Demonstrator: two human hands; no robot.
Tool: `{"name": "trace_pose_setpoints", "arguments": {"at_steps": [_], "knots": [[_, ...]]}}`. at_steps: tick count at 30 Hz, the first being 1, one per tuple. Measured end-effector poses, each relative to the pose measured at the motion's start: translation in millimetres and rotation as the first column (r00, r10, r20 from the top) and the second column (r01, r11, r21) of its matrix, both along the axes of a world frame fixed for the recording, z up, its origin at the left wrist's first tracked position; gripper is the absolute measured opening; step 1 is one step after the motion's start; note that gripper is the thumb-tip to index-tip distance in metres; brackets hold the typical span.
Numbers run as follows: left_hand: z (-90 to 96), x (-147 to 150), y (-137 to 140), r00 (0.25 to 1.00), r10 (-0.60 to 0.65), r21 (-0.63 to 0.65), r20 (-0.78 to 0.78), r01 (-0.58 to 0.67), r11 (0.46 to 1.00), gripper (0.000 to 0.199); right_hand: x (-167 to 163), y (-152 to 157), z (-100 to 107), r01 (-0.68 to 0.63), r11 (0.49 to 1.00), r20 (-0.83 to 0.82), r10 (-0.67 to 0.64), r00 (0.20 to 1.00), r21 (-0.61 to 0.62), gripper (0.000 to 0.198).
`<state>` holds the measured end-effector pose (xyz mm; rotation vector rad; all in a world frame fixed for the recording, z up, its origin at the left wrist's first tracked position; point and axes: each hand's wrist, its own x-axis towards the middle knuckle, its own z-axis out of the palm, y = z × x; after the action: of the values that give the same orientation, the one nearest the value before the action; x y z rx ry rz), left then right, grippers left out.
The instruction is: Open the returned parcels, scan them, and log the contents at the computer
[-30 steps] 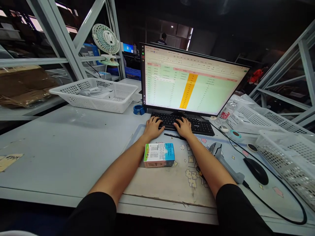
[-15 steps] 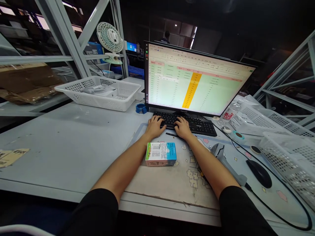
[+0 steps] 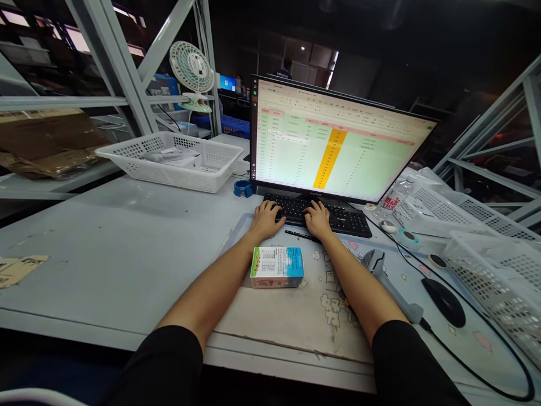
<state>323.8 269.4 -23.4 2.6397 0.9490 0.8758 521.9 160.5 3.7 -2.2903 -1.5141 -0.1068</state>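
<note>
My left hand (image 3: 266, 220) rests on the left part of a black keyboard (image 3: 349, 221), fingers spread over the keys. On the middle of the same keyboard lies my right hand (image 3: 318, 219), its fingers also apart and holding nothing. A black pen (image 3: 296, 233) lies between the two hands, just below the keyboard. Between my forearms sits a small white, blue and green carton (image 3: 276, 266), lying flat on the desk mat (image 3: 291, 321). Behind the keyboard a monitor (image 3: 321, 141) shows a spreadsheet with an orange column.
At the left stands a white perforated basket (image 3: 177, 175) with packets inside; a blue tape roll (image 3: 243, 188) is beside it. A grey handheld scanner (image 3: 393, 287), a black mouse (image 3: 443, 301) with cables, a bottle (image 3: 391, 200) and more white baskets (image 3: 499, 276) occupy the right.
My right hand has shifted slightly to the right along the keyboard. The left hand stays in place, and the view has tilted a little.
</note>
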Motion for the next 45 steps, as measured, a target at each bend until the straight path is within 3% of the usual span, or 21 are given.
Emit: {"name": "trace_pose_setpoints", "arguments": {"at_steps": [6, 10, 13, 16, 20, 23, 26, 31, 37, 45], "knots": [[-0.2, -2.2, 0.4, 1.0, -0.002, 0.013, -0.017, 0.003, 1.0, 0.038, 0.5, 4.5, 12.7, -0.005, 1.0, -0.018, 0.005, 1.0, 0.018, 0.041], [-0.8, -2.9, 2.6, 0.999, 0.018, 0.006, -0.035, -0.017, 1.0, 0.04, 12.8, -33.2, 45.9, -0.136, 0.985, 0.021, 0.134, 0.991, 0.102, 0.044], [-1.0, -3.3, 3.2, 0.998, 0.035, -0.019, -0.059, -0.036, 0.999, 0.047, 46.5, -109.8, 69.3, -0.189, 0.969, 0.058, 0.182, 0.982, 0.157, 0.044], [-0.6, -3.4, 3.0, 0.995, 0.051, -0.056, -0.087, -0.056, 0.997, 0.059, 104.8, -218.1, 66.5, -0.069, 0.969, 0.101, 0.046, 0.994, 0.239, 0.055], [2.1, -2.6, 1.8, 0.991, 0.062, -0.104, -0.12, -0.075, 0.992, 0.07, 183.4, -349.2, 16.4, 0.091, 0.947, 0.299, -0.187, 0.936, 0.307, 0.063], [4.8, -2.4, 0.1, 0.986, 0.078, -0.133, -0.145, -0.098, 0.986, 0.074, 208.1, -397.9, -25.2, 0.17, 0.941, 0.273, -0.253, 0.928, 0.292, 0.069], [6.3, -3.1, -1.8, 0.98, 0.108, -0.154, -0.17, -0.135, 0.979, 0.08, 203.2, -408.0, -47.5, 0.235, 0.931, 0.178, -0.291, 0.94, 0.279, 0.075], [8.3, -3.0, -1.4, 0.968, 0.115, -0.146, -0.223, -0.15, 0.978, 0.087, 191.9, -405.1, -57.1, 0.324, 0.903, 0.043, -0.35, 0.936, 0.281, 0.082], [10.6, -3.1, 8.6, 0.956, 0.06, -0.115, -0.287, -0.096, 0.989, 0.096, 203.7, -409.3, -74.6, 0.254, 0.929, 0.095, -0.288, 0.953, 0.269, 0.081], [9.7, -6.1, 8.8, 0.955, 0.057, -0.086, -0.292, -0.086, 0.993, 0.095, 208.3, -409.0, -83.2, 0.27, 0.936, 0.124, -0.303, 0.945, 0.227, 0.069]]}}
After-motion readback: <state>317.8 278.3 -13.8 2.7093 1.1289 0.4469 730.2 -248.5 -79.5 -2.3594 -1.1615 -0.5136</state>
